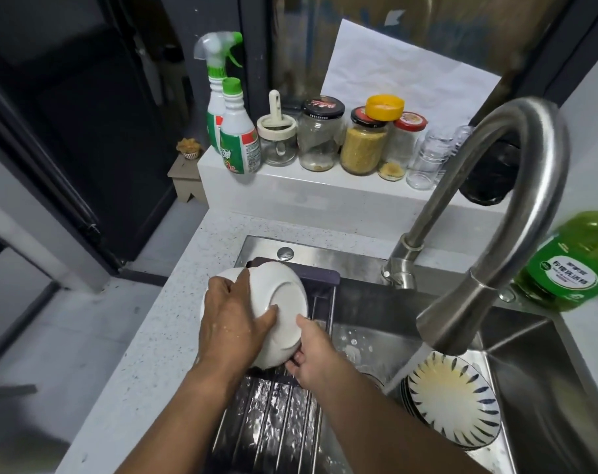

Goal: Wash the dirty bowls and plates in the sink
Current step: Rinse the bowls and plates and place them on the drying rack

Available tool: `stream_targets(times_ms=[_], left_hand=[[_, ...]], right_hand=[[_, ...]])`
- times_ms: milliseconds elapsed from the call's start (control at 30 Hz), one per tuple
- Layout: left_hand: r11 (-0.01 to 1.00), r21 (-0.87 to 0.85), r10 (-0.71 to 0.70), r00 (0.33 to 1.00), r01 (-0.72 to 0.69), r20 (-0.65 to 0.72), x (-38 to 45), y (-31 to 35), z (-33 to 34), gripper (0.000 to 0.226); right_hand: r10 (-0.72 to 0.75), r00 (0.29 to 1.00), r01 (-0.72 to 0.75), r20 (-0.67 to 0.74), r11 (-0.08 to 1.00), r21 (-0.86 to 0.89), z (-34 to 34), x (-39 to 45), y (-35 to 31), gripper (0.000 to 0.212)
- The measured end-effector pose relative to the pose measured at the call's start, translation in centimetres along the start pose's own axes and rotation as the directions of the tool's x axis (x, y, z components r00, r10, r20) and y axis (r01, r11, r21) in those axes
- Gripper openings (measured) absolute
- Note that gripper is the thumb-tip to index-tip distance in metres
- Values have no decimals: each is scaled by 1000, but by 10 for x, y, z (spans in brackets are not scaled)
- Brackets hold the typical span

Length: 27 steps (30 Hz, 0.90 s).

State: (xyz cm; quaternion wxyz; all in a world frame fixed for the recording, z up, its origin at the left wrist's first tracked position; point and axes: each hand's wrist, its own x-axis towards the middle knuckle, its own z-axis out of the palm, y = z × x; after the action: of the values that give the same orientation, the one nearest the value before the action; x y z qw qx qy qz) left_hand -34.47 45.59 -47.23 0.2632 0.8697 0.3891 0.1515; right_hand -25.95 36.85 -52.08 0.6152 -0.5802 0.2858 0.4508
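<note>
Running from the steel faucet (pixel 489 234), water falls beside unwashed blue-striped plates (pixel 453 400) in the steel sink (pixel 530 354); over the drying rack (pixel 273 415), the left hand (pixel 229 323) and right hand (pixel 316 354) grip an upturned white ceramic bowl (pixel 280 309), seemingly washed.

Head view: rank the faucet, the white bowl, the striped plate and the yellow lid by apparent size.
1. faucet, inflated by nearness to the camera
2. white bowl and striped plate, too alike to rank
3. yellow lid
</note>
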Motion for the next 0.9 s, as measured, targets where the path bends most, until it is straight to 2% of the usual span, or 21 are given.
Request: stream_targets(times_ms=[267,400,633,800,900], left_hand=[[997,21,-72,997,71,15,-4,-2,15,80],[996,9,-87,996,87,11,0,-2,19,80],[989,84,-124,992,125,-9,3,-8,21,78],[976,183,-110,993,118,-50,3,-3,23,77],[973,211,-79,993,95,-82,3,-3,26,79]], right_hand=[[58,998,-59,-7,996,-72,11,14,11,38],[59,998,-60,-14,994,-93,14,15,5,34],[67,997,-63,25,987,-148,23,12,3,31],[8,1000,-10,-10,985,-173,17,16,7,26],[-64,996,56,-68,992,-115,4,15,6,19]])
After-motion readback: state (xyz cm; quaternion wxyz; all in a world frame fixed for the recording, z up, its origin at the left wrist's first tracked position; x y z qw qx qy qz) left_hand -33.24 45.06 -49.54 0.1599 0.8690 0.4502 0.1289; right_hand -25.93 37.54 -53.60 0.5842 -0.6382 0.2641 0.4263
